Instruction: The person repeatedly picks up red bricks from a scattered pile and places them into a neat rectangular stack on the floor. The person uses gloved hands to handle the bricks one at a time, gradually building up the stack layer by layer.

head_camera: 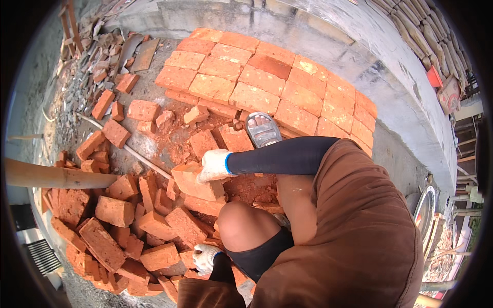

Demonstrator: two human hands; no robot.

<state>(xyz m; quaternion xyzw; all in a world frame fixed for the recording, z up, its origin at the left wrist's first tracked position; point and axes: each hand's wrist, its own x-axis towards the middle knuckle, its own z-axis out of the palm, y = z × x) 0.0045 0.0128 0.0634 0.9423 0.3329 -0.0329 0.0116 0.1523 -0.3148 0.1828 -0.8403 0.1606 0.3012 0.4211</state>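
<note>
My right hand [215,166], in a white knitted glove with a blue cuff, grips the end of a red clay brick [192,183]. Another brick [204,205] lies directly under that one. Lower down, my left hand [205,258], also gloved, is among the loose bricks at the near edge of a tumbled brick pile [115,211]. Its fingers look curled beside a brick [188,258], but whether they hold anything is hidden. My bent knee [240,225] is between the two arms.
Neat rows of stacked bricks [265,79] run beside a concrete wall [308,34]. My sandalled foot [264,129] touches the stack's edge. A bamboo pole [61,178] and a thin pale pipe [142,158] cross the pile. Rubble [92,65] covers the far corner.
</note>
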